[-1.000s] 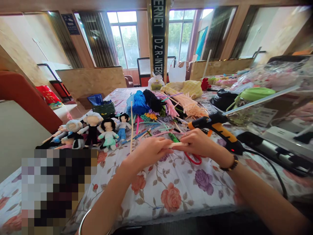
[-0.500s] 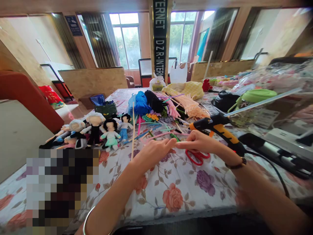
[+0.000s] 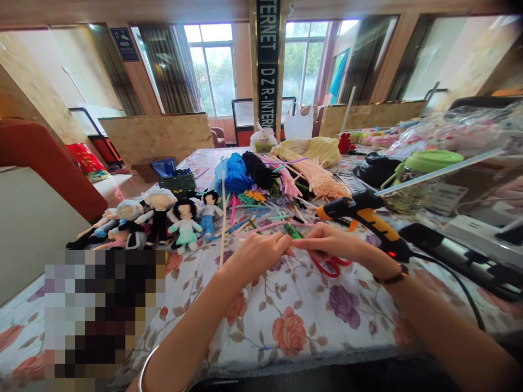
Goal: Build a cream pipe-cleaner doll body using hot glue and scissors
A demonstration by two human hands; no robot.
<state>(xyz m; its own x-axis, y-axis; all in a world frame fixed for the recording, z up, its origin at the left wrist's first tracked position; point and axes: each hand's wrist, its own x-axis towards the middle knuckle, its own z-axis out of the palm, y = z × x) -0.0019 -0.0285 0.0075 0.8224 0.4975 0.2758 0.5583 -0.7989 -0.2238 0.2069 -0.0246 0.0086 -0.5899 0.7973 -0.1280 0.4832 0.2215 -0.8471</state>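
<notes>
My left hand point(image 3: 265, 251) is closed over the middle of the table, fingertips pinched together. My right hand point(image 3: 337, 240) meets it fingertip to fingertip, also closed. Whatever sits between the fingers is too small and hidden to name. A pale pipe cleaner point(image 3: 223, 218) runs up from behind my left forearm; its lower end is hidden. Just beyond the fingertips lies a green-handled tool point(image 3: 293, 231). Red-handled scissors point(image 3: 330, 265) lie partly under my right hand. A black and orange glue gun point(image 3: 368, 215) with a clear glue stick stands beside my right wrist.
Several small dolls point(image 3: 159, 215) sit at the left. Bundles of blue point(image 3: 233, 173), black point(image 3: 258, 169) and peach pipe cleaners point(image 3: 327, 177) lie at the back. A green-lidded jar point(image 3: 433, 160) and a white device point(image 3: 486, 231) stand right. The glue gun's cable trails toward the front.
My fingertips have drawn closer together, and the pale strip that showed between them is now hidden. My right hand has dipped slightly, uncovering more of the green-handled tool.
</notes>
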